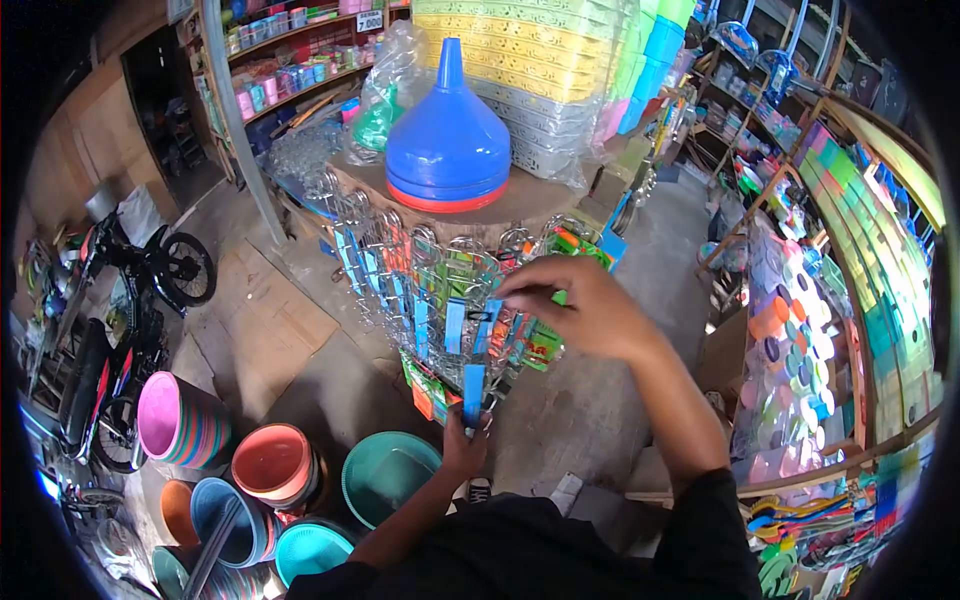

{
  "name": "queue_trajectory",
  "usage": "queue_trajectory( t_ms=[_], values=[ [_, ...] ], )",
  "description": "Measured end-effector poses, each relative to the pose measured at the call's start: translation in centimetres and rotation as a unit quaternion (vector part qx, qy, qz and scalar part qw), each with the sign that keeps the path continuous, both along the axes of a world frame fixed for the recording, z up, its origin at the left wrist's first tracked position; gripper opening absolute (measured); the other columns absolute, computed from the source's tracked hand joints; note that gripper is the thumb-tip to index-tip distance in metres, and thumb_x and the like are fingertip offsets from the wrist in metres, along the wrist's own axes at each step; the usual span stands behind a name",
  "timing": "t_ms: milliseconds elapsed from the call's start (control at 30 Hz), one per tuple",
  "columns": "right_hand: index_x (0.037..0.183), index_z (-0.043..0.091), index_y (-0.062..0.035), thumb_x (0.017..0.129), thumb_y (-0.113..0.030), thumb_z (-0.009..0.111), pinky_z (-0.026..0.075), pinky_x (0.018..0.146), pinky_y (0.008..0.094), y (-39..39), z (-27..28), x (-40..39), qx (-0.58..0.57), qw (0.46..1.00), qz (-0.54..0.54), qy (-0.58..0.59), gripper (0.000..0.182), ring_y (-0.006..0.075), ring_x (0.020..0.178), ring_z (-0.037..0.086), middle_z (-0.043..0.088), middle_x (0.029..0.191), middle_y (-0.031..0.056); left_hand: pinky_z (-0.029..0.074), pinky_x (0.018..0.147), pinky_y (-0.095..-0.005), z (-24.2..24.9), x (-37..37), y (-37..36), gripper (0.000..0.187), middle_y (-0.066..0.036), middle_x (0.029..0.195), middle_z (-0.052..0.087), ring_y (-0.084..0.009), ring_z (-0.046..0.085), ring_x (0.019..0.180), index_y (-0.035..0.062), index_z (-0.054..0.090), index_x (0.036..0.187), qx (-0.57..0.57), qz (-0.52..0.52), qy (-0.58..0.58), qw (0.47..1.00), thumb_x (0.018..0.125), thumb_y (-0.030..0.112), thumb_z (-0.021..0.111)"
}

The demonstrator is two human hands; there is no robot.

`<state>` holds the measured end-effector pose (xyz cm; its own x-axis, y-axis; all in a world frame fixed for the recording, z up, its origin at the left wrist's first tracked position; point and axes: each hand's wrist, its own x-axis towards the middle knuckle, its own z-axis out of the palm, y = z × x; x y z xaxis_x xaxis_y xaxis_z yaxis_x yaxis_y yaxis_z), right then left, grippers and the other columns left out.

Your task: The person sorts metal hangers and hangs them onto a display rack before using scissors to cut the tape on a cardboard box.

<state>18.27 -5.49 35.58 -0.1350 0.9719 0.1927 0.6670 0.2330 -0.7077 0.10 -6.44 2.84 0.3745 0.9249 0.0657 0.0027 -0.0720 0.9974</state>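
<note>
My left hand (464, 448) is low in front of the rack, its fingers closed around the bottom of a narrow item with a blue label strip (473, 390). Above it, my right hand (580, 305) pinches at the upper end of a hanging blue-labelled packet (487, 325); its exact contents are too small to make out. Around my hands, metal wire hooks (430, 250) carry rows of small packets with blue, green and orange cards. A green and orange card (430, 390) hangs just left of my left hand.
Stacked blue funnels (448, 145) stand on the wooden table (375, 185) above the hooks, before wrapped baskets (530, 50). Plastic tubs, including a green basin (390, 475), crowd the lower left. A motorcycle (125, 300) is at left; shelves of plasticware (780, 330) line the right.
</note>
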Motion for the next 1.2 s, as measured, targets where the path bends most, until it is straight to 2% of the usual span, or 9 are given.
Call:
queue_trajectory(
  t_ms=[133, 233, 333, 467, 533, 667, 833, 1067, 1200],
  values=[
    [0.106, 0.068, -0.0024, 0.088, -0.007, 0.065, 0.049, 0.072, 0.0344, 0.5, 0.7, 0.6, 0.176, 0.982, -0.06, -0.032, 0.019, 0.0206, 0.084, 0.063, 0.068, 0.09, 0.011, 0.047, 0.074, -0.0413, 0.3, 1.8, 1.1, 0.044, -0.016, 0.09, 0.06, -0.025, 0.06, 0.084, -0.0037, 0.045, 0.119, 0.091, -0.015, 0.06, 0.994, 0.092, 0.026, 0.065],
    [0.1, 0.069, -0.0021, 0.088, -0.01, 0.066, 0.049, 0.074, 0.037, 1.0, 1.4, 2.3, 0.133, 0.98, -0.006, -0.147, 0.015, 0.0256, 0.082, 0.063, 0.068, 0.089, 0.0122, 0.044, 0.073, -0.034, 2.1, 3.4, 1.3, 0.042, -0.008, 0.09, 0.051, -0.0168, 0.049, 0.08, -0.0005, 0.045, 0.115, 0.066, -0.037, -0.006, 0.997, 0.088, 0.018, 0.07],
    [0.1, 0.068, -0.002, 0.088, -0.01, 0.065, 0.049, 0.076, 0.0395, 1.0, 3.0, 2.8, 0.055, 0.99, 0.047, -0.122, 0.015, 0.0315, 0.083, 0.062, 0.067, 0.091, 0.014, 0.044, 0.074, -0.0349, 1.6, 4.4, 1.9, 0.042, -0.01, 0.095, 0.052, -0.0183, 0.051, 0.083, -0.0008, 0.045, 0.115, 0.083, -0.022, 0.032, 0.996, 0.087, 0.017, 0.07],
    [0.099, 0.068, -0.0013, 0.087, -0.009, 0.064, 0.048, 0.075, 0.0407, 2.2, 2.8, 3.8, 0.105, 0.98, 0.043, -0.166, 0.015, 0.0339, 0.084, 0.062, 0.067, 0.09, 0.0148, 0.045, 0.076, -0.0345, 1.6, 5.7, 2.3, 0.041, -0.011, 0.097, 0.054, -0.0191, 0.054, 0.087, -0.0007, 0.044, 0.115, 0.044, 0.007, 0.028, 0.999, 0.088, 0.017, 0.069],
    [0.099, 0.066, -0.0008, 0.087, -0.009, 0.064, 0.048, 0.074, 0.0415, 2.8, 3.0, 3.8, 0.125, 0.976, 0.061, -0.17, 0.015, 0.0347, 0.084, 0.062, 0.066, 0.09, 0.0159, 0.046, 0.081, -0.0378, -0.1, 6.3, 2.8, 0.044, -0.017, 0.096, 0.058, -0.0254, 0.058, 0.089, -0.004, 0.045, 0.119, 0.108, 0.061, 0.013, 0.992, 0.092, 0.024, 0.065],
    [0.098, 0.065, 0.0001, 0.086, -0.009, 0.065, 0.047, 0.073, 0.0419, 3.1, 3.3, 3.6, 0.138, 0.97, 0.075, -0.183, 0.015, 0.0348, 0.084, 0.062, 0.065, 0.089, 0.0163, 0.045, 0.082, -0.0367, -3.2, 5.4, 2.5, 0.041, -0.017, 0.096, 0.058, -0.0245, 0.057, 0.093, -0.0029, 0.046, 0.118, 0.115, 0.076, -0.003, 0.99, 0.093, 0.024, 0.064],
    [0.097, 0.065, 0.0008, 0.085, -0.009, 0.065, 0.047, 0.072, 0.0411, 3.4, 3.2, 3.6, 0.16, 0.971, 0.063, -0.163, 0.015, 0.0342, 0.082, 0.062, 0.064, 0.087, 0.0156, 0.046, 0.084, -0.0354, -9.6, 5.0, 1.9, 0.026, -0.013, 0.098, 0.059, -0.0212, 0.058, 0.095, -0.0015, 0.052, 0.113, 0.009, 0.143, -0.069, 0.987, 0.096, 0.018, 0.057],
    [0.096, 0.065, 0.0003, 0.085, -0.007, 0.066, 0.047, 0.07, 0.0402, 3.1, 2.7, 3.4, 0.187, 0.966, 0.046, -0.174, 0.014, 0.0321, 0.077, 0.061, 0.063, 0.084, 0.0144, 0.05, 0.072, -0.0268, -10.4, 5.3, 2.0, 0.028, -0.006, 0.095, 0.064, -0.0142, 0.063, 0.081, 0.0017, 0.055, 0.116, -0.268, 0.126, -0.183, 0.938, 0.096, 0.02, 0.06],
    [0.096, 0.065, 0.0002, 0.085, -0.006, 0.064, 0.046, 0.068, 0.041, 2.9, 3.2, 3.0, 0.176, 0.969, 0.032, -0.171, 0.013, 0.0333, 0.074, 0.059, 0.06, 0.082, 0.0147, 0.051, 0.066, -0.0264, -8.9, 5.7, 2.1, 0.027, -0.005, 0.09, 0.064, -0.0135, 0.063, 0.075, 0.0025, 0.056, 0.117, -0.336, 0.119, -0.236, 0.904, 0.097, 0.021, 0.059]
  ],
)
